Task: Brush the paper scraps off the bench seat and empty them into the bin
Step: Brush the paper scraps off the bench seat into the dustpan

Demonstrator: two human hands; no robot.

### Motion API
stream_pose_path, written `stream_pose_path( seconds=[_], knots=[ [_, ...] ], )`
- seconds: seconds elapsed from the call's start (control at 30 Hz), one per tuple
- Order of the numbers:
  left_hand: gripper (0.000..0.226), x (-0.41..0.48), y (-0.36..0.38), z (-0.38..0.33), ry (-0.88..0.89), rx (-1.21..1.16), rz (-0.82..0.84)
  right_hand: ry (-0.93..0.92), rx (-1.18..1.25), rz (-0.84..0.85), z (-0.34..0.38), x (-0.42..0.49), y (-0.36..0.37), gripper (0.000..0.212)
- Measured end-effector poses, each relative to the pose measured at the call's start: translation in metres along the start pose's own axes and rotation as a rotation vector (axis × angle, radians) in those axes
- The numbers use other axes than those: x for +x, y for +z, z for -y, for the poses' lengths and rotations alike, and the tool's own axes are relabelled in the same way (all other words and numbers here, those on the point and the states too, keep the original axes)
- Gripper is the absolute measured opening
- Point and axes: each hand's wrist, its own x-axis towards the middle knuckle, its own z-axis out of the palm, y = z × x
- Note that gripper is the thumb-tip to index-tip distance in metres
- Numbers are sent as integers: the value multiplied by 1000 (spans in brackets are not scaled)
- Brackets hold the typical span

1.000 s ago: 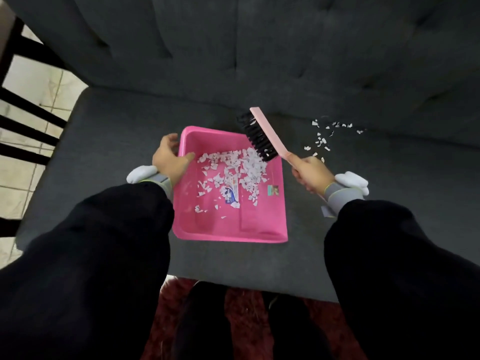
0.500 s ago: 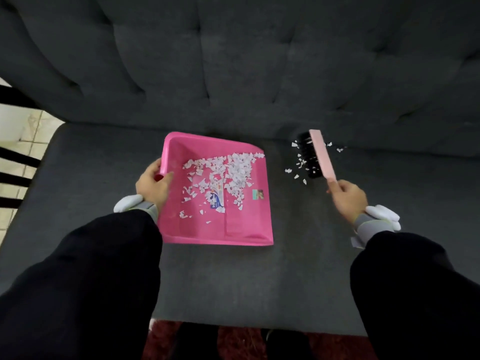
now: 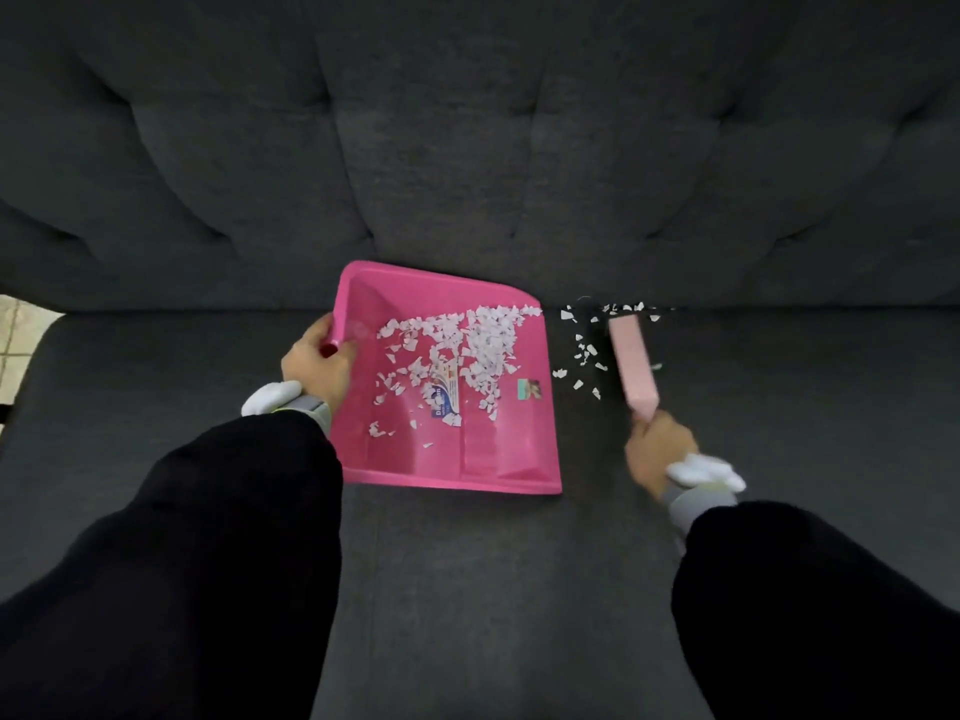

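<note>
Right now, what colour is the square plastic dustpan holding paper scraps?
The plastic dustpan is bright pink; head view.

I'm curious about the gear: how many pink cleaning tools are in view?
2. The dustpan lies on the bench seat, its handle gripped by the left hand; the brush, right of it, is held by the right hand. None looks hidden.

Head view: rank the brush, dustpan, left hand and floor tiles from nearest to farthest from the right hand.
1. Brush: held in the right hand.
2. Dustpan: just to its left.
3. Left hand: gripping the dustpan's far left rim.
4. Floor tiles: far left edge.
</note>
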Motion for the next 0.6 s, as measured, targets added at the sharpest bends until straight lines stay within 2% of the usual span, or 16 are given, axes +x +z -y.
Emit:
stream_pose_path(
  seconds=[0.17,0.27,0.4,0.5,0.6],
  knots=[
    [48,-3,1,-2,-33,-11,1,-285,51,156,12,-33,17,37],
    [48,-6,1,-2,-34,0,-2,-191,185,70,8,-27,5,39],
    [48,-6,1,0,-31,18,1,-17,172,8,-2,-5,-4,41],
    [47,-4,1,0,-29,27,8,-56,112,27,5,-17,9,38],
    [47,-2,1,1,-28,31,18,-155,117,134,18,-40,25,37]
  ],
)
